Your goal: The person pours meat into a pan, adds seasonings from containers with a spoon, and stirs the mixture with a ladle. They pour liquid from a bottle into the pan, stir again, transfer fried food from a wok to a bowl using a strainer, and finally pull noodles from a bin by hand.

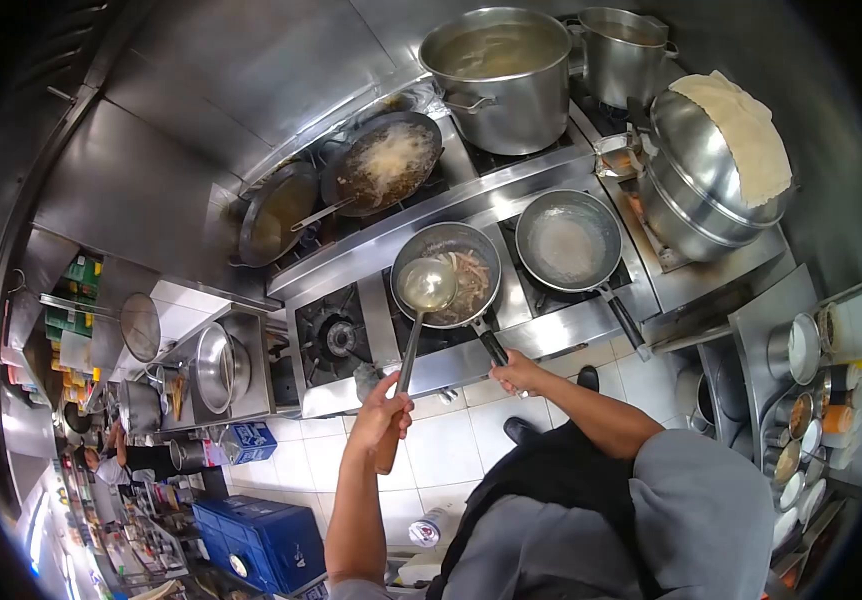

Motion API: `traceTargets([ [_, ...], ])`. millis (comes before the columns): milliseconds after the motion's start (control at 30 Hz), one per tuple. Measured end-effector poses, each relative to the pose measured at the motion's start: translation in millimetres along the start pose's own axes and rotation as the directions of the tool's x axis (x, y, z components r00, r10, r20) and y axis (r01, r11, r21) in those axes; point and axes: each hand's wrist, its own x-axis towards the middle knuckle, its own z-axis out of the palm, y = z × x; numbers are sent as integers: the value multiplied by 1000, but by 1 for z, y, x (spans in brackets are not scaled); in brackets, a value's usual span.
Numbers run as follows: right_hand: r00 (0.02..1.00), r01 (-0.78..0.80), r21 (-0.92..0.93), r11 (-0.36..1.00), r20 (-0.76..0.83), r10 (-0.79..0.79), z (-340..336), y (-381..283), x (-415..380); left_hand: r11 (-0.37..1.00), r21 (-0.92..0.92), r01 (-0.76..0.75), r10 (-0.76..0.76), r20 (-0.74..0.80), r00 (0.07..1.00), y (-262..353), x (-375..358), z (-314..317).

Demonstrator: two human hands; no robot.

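Note:
My left hand is wrapped round the long handle of a ladle. The bowl of the ladle, filled with pale yellowish liquid, is over the left side of a frying pan. Strips of food lie in brownish liquid in that pan. With closed fingers, my right hand grips the frying pan's dark handle. The pan is over a front burner. To its right, a second frying pan holds a thin layer of greyish liquid, its handle pointing toward me.
Two dark woks sit on the back burners at left, one with foaming contents. Behind are a large stockpot, a smaller pot and a cloth-topped steamer. A bare burner is left of the pan. Another person stands far left.

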Motion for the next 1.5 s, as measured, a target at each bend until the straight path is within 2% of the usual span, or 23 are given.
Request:
traceTargets([
  [333,989,91,-66,994,-109,-98,62,69,69,973,199,-115,147,-154,977,-48,15,-55],
  [500,981,87,21,996,-174,-82,84,83,72,927,315,-202,263,-161,951,-66,22,-71],
  [567,981,67,22,998,-186,-62,89,83,69,814,522,-255,411,-208,888,-65,21,-69],
  [600,981,53,49,997,-191,-43,92,83,68,768,608,-199,421,-247,873,-52,6,-58],
  [667,988,16,91,996,-153,-2,87,85,65,415,835,-362,729,-67,681,-64,10,-68],
  [700,988,20,94,995,-156,-5,86,80,60,435,839,-328,705,-90,704,-50,-7,-55],
  [767,998,-51,157,986,54,43,81,75,50,473,837,-276,663,-131,737,-38,-28,-37],
  [833,994,-106,105,989,-28,109,73,80,32,505,834,-221,618,-170,768,-44,-35,-23],
  [900,980,-122,-190,974,-181,88,53,77,-4,418,869,-265,733,-150,664,-71,-19,-16],
  [933,975,-108,-241,964,-215,55,33,91,-18,317,883,-346,827,-78,557,-85,-5,-11],
  [967,962,-104,-199,975,-270,47,14,97,-42,141,925,-352,887,40,460,-114,28,-34],
  [1000,967,-81,-149,986,-251,41,-11,103,-74,444,874,-197,662,-172,729,-131,43,-50],
  [1033,966,-49,-89,995,-256,25,-40,114,-114,566,754,-332,689,-212,693,-123,21,-8],
  [1067,938,-18,-19,1000,-345,11,-67,130,-151,767,507,-394,569,-253,782,-131,13,15],
  [1100,886,65,92,994,-463,-15,-89,139,-201,838,399,-372,492,-258,832,-140,16,24],
  [1167,689,302,209,930,-722,-61,-139,184,-286,920,275,-281,351,-253,901,-156,11,42],
  [1233,252,575,99,812,-966,-60,-172,235,-372,972,106,-208,226,-206,952,-153,-17,92],
  [1267,27,629,31,777,-999,18,-174,243,-408,991,8,-135,135,-47,990,-147,-21,94],
  [1300,-186,665,-50,745,-977,100,-183,248,-446,991,28,-134,134,-17,991,-150,-19,102],
  [1367,-442,672,-203,712,-882,165,-192,255,-512,949,-244,199,-151,202,968,-156,-24,118],
  [1400,-516,672,-277,687,-841,166,-196,250,-538,977,-82,198,-208,-154,966,-122,-85,221],
  [1433,-585,663,-353,660,-794,163,-204,241,-566,972,-78,224,-208,175,962,-127,-78,214],
  [1500,-618,595,-418,687,-784,59,-230,209,-617,942,-63,330,-253,513,820,-135,-49,235],
])
